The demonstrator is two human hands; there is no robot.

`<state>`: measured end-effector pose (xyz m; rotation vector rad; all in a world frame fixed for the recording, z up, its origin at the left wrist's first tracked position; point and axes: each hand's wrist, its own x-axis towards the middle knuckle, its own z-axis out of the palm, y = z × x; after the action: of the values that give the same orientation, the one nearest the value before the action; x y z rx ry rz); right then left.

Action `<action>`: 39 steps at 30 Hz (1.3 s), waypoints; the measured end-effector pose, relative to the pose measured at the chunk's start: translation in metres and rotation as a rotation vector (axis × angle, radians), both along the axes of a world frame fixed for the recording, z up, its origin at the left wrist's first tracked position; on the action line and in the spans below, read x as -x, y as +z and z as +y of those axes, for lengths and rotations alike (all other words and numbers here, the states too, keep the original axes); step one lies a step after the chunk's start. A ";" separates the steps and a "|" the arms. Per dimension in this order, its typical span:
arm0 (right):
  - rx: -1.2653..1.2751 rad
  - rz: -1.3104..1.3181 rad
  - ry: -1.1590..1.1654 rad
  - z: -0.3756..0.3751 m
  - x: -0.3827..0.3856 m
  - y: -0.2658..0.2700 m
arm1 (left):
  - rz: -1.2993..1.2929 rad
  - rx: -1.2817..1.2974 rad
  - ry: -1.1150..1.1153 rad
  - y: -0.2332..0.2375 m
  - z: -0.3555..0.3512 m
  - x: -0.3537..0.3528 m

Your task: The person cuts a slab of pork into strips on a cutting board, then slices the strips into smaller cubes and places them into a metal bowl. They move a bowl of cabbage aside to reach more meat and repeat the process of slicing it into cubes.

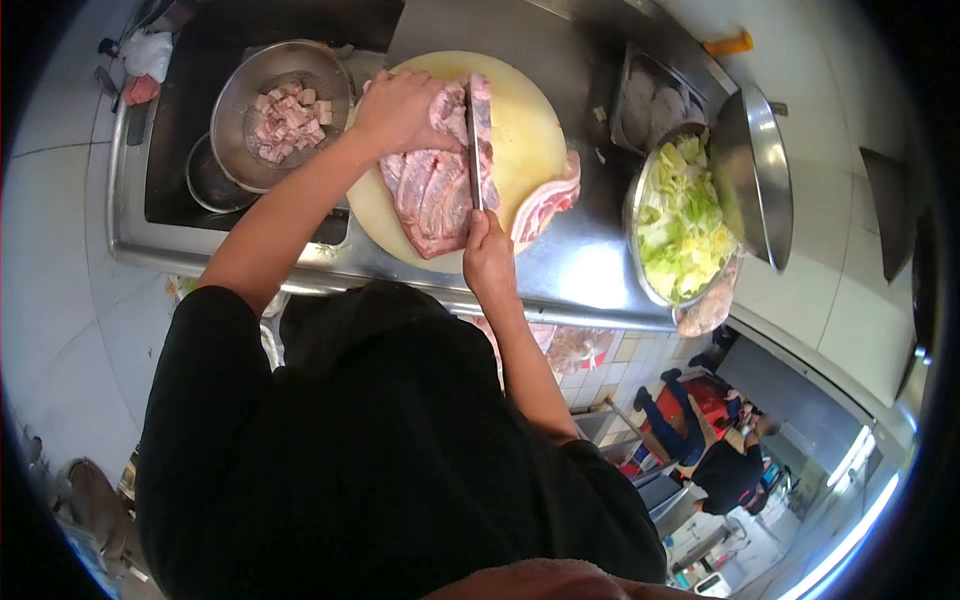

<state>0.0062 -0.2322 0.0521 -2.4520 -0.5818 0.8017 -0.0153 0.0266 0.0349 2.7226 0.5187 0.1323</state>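
Observation:
A large slab of raw meat [425,198] lies on the round, pale yellow cutting board [525,110]. My left hand [400,112] presses on the slab's upper part, fingers spread over it. The handle of a knife is in my right hand [489,255], closed round it at the board's near edge. The knife's blade [475,150] points away from me and stands in the meat close to the slab's right side. A separate slice of meat [547,200] rests at the board's right edge, partly over the metal counter.
Left, a metal bowl [233,120] of cubed meat [292,122] stands over the sink [175,185]. Right, a bowl of chopped leafy greens [685,220] sits beside a tilted metal bowl [765,180] and a metal tray [640,100]. Another person [728,475] is far off, lower right.

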 end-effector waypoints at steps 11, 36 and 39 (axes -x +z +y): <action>-0.172 -0.111 0.118 0.122 -0.092 -0.021 | -0.086 0.091 -0.022 -0.003 0.009 0.010; -0.427 -0.053 -0.038 0.058 -0.095 0.007 | -0.332 -0.030 0.073 -0.028 0.011 0.027; -0.331 0.027 -0.046 0.000 -0.052 0.019 | -0.311 -0.042 0.084 -0.028 0.011 0.025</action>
<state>0.0580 -0.2324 0.0715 -2.1413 -0.5942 0.6597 -0.0399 0.0380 0.0065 2.6499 0.5418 0.5834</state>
